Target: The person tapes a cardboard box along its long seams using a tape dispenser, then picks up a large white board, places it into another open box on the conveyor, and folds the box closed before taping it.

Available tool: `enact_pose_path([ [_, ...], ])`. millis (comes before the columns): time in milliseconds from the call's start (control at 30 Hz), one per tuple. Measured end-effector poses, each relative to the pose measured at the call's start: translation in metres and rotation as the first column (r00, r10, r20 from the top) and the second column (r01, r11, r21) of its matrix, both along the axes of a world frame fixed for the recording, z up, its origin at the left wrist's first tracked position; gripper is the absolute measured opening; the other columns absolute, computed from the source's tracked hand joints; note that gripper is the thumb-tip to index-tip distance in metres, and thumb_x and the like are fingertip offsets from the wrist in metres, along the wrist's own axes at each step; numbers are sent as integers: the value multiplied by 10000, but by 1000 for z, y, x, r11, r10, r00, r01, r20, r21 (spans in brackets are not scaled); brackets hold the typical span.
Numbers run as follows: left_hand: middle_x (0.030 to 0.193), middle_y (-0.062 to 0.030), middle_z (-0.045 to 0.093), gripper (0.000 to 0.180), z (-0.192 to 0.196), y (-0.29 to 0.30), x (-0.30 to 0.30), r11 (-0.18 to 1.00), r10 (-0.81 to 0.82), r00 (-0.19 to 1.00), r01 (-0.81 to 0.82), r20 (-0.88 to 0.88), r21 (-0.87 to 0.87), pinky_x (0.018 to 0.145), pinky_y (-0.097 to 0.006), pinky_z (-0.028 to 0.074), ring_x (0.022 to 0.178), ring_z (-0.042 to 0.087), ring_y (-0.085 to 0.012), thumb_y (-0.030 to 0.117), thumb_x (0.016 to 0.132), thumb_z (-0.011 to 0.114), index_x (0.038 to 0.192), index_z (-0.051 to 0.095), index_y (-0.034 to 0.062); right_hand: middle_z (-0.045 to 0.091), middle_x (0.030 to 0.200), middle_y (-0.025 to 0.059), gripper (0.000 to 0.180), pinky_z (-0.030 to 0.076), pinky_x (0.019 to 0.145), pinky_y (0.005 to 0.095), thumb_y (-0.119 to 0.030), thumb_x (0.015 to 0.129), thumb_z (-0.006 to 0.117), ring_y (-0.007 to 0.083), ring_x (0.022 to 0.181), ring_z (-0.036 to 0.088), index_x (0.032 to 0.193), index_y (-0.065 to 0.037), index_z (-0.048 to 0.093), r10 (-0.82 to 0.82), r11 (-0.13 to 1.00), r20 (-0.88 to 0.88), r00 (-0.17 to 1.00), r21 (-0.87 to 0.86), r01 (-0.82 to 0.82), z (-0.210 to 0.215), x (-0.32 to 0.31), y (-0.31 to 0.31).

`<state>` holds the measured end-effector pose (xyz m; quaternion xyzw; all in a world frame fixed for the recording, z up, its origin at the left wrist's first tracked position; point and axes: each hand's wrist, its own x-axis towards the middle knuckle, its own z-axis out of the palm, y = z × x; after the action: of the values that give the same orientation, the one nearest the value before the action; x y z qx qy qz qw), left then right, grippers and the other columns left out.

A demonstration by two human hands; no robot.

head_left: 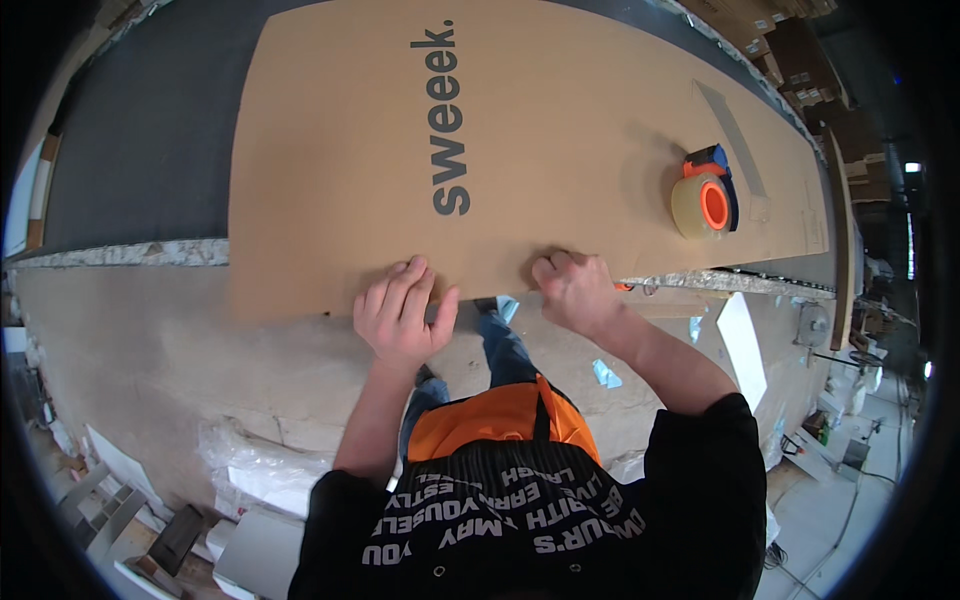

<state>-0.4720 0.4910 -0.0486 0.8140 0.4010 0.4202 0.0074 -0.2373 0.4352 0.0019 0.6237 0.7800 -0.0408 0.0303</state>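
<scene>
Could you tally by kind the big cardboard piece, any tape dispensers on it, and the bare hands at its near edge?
Cardboard piece: 1
Tape dispenser: 1
Hands (left hand, right hand): 2
Total: 4

Tape dispenser [708,198] on brown carton [560,140]

Carton [330,150]: smooth matt cardboard. Tape roll [688,208]: glossy plastic. Tabletop [150,150]: matt. Shirt [700,480]: matt cloth.
</scene>
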Motion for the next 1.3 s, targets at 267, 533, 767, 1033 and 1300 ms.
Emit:
enact_pose_path([
  [267, 1521, -188, 252, 1068, 60, 61, -30, 885, -447, 649, 221, -615, -410, 1142, -439, 259, 1401, 247, -352, 388, 606, 831, 1421, 300, -54, 654, 725, 139, 115, 535, 557, 389, -68, 648, 620, 291, 658, 671, 759, -48, 644, 7, 1000, -26, 1000, -15, -7, -8, -1, 3],
  [533, 1551, -196, 182, 1053, 57, 58, -25, 882, -449, 543, 140, -710, -451, 1191, -425, 178, 1451, 144, -346, 386, 659, 787, 1447, 243, -52, 660, 657, 87, 210, 484, 486, 384, -275, 760, 614, 262, 601, 663, 717, -70, 635, -38, 997, -132, 991, 67, 47, 19, -43, 86],
  [767, 1558, -193, 166, 1083, 42, 52, -22, 876, -446, 610, 147, -655, -460, 1197, -411, 166, 1455, 139, -335, 350, 626, 810, 1452, 234, -50, 615, 647, 43, 170, 513, 584, 393, -225, 882, 600, 239, 593, 611, 767, -133, 683, 206, 973, -630, 749, 54, -222, -35, -35, -99],
  [1033, 1530, -207, 232, 1049, 44, 56, -13, 881, -455, 654, 231, -604, -414, 1188, -418, 198, 1440, 195, -337, 335, 616, 815, 1431, 281, -55, 592, 1106, 139, 613, 474, 844, 347, -274, 722, 773, 264, 1010, 592, 1203, 33, 548, -711, 554, -603, 361, -164, 816, 84, 285, -18],
  [1300, 1527, -213, 244, 1000, 39, 52, -16, 888, -450, 672, 264, -589, -377, 1187, -414, 196, 1433, 217, -342, 332, 643, 791, 1424, 305, -59, 626, 984, 86, 483, 536, 698, 302, -62, 737, 621, 186, 816, 633, 1209, 6, 538, -592, 641, -805, -41, -501, 581, 32, 284, -13],
])
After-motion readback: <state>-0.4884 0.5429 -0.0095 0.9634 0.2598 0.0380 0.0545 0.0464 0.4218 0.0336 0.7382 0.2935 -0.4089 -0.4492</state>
